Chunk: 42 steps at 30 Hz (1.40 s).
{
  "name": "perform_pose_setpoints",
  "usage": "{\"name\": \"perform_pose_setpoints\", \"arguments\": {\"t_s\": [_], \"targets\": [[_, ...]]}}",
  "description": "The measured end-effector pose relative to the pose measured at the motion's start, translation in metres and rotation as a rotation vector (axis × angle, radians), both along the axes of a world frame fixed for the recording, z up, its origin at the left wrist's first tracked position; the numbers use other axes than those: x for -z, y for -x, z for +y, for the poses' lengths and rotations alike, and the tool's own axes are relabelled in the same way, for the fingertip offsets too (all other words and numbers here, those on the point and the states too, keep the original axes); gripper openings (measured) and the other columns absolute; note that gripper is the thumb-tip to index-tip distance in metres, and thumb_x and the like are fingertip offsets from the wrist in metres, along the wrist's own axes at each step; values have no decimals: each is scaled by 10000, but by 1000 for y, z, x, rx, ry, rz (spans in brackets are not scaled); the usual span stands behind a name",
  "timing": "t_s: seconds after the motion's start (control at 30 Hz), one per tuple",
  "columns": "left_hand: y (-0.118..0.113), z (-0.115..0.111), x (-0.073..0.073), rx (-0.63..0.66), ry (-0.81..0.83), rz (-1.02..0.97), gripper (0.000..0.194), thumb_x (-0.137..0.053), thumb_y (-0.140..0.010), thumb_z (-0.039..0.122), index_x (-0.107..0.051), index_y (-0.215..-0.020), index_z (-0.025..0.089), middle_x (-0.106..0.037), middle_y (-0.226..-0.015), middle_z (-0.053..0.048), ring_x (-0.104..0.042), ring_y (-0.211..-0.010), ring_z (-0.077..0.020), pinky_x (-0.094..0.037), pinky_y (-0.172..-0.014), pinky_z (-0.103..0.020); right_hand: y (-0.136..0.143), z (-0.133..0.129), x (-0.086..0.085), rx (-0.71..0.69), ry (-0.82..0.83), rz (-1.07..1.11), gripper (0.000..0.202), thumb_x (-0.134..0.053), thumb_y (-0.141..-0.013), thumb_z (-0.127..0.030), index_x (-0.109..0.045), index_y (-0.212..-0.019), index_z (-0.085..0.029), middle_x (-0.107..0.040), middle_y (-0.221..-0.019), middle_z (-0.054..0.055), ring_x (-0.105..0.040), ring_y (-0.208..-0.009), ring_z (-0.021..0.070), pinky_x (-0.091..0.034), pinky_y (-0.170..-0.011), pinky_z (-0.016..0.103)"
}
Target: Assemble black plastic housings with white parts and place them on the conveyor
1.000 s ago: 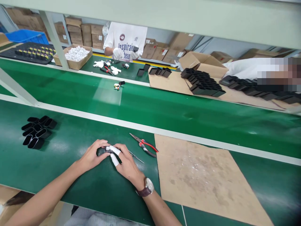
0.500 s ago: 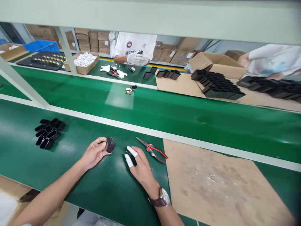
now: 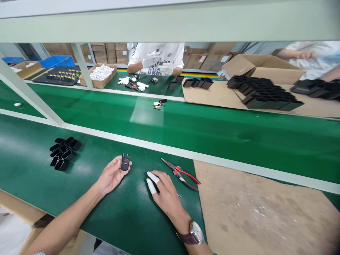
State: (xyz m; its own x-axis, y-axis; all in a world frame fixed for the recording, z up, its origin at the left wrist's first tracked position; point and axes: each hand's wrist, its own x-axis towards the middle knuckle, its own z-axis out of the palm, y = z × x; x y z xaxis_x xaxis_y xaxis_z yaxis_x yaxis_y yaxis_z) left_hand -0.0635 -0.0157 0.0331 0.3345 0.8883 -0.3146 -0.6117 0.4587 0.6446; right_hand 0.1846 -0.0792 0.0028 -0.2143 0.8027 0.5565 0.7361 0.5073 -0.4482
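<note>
One black housing (image 3: 125, 163) in the left hand (image 3: 114, 175), pinched between thumb and fingers just above the near bench (image 3: 119, 219). Its end face, with a red slot, is turned toward the wearer; any faults in it are too small to tell.

Right hand (image 3: 166, 193): thumb and forefinger apart, both in white finger covers (image 3: 151, 186), other fingers loosely curved, low over the bench and to the right of the housing, well apart from it. One end of a thin metal tool (image 3: 179, 196) shows past its right edge; whether the hand touches it is hidden.

Nearby: red-handled pliers (image 3: 183, 173) just beyond the right hand, reaching the cardboard sheet (image 3: 239, 212); clustered black sleeves (image 3: 63, 152) at far left of the bench.

Judgement: step in hand looks like viewing or orienting the end face. Using the thin tool would call for closing right thumb and forefinger on it while the left grip keeps the housing steady, face toward the wearer.
</note>
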Motion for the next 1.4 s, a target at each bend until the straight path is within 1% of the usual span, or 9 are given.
{"name": "perform_pose_setpoints", "arguments": {"t_s": [0.17,0.37,0.43,0.67,0.9,1.03,1.17,1.3,1.4], "targets": [[0,-1,1,5,-75,101,396,-896,-840,404,-659,-1071,186,-776,-1037,-65,-762,-880,-169,-632,-830,-264,0,0,0,-5,-10,12,360,-566,-1030,-158,-616,-1374,-252,-694,-1211,118,-680,-1081,285,-597,-881,483],[-7,-19,4,148,-703,841,256,-826,-893,277,-746,-1133,240,-738,-1073,-61,-682,-925,-200,-552,-903,-328,0,-3,-6,-24,47,208,437,-570,-1024,-116,-575,-1426,-287,-677,-1180,95,-664,-1071,249,-592,-920,459],[-10,-24,8,207,-827,950,284,-797,-909,263,-739,-1186,265,-728,-1098,-65,-674,-940,-216,-544,-892,-334,1,-5,-8,-48,72,255,456,-559,-1024,-108,-566,-1438,-299,-668,-1189,91,-662,-1085,245,-592,-929,455],[-9,-24,25,221,-826,916,402,-806,-892,232,-689,-1275,275,-727,-1205,-77,-703,-1052,-263,-545,-957,-379,12,-10,-10,-153,153,156,458,-538,-1032,-134,-537,-1460,-295,-645,-1276,109,-631,-1169,274,-579,-979,503],[-7,-25,30,223,-976,984,407,-731,-958,223,-597,-1340,266,-711,-1206,-75,-710,-1091,-245,-566,-958,-373,18,-7,-13,-162,124,35,408,-573,-1032,-166,-547,-1432,-242,-629,-1312,138,-613,-1178,290,-573,-973,501],[-6,-25,29,250,-1140,1037,325,-662,-1017,223,-574,-1327,261,-697,-1195,-73,-689,-1106,-237,-583,-948,-385,2,-6,-22,-58,94,68,399,-555,-1039,-154,-538,-1431,-226,-639,-1250,121,-621,-1142,259,-570,-981,456],[-5,-25,28,254,-1301,1050,251,-624,-1056,256,-588,-1304,233,-708,-1229,-102,-679,-1155,-250,-590,-984,-408,-20,-13,-17,79,103,-196,285,-553,-1045,-220,-612,-1320,-171,-659,-1151,136,-623,-1039,301,-573,-922,503],[-6,-26,31,182,-1367,1044,253,-652,-1044,262,-608,-1288,214,-720,-1239,-117,-702,-1149,-252,-603,-992,-414,-29,-22,-7,80,124,-257,223,-482,-1045,-162,-652,-1191,-165,-665,-1036,114,-630,-928,273,-590,-840,451],[-6,-28,34,140,-1388,997,219,-637,-1051,235,-623,-1268,216,-726,-1233,-109,-710,-1144,-240,-612,-980,-391,-22,-26,-12,80,116,-226,217,-460,-1049,-143,-634,-1178,-163,-656,-1023,104,-641,-928,248,-587,-831,404]]}}
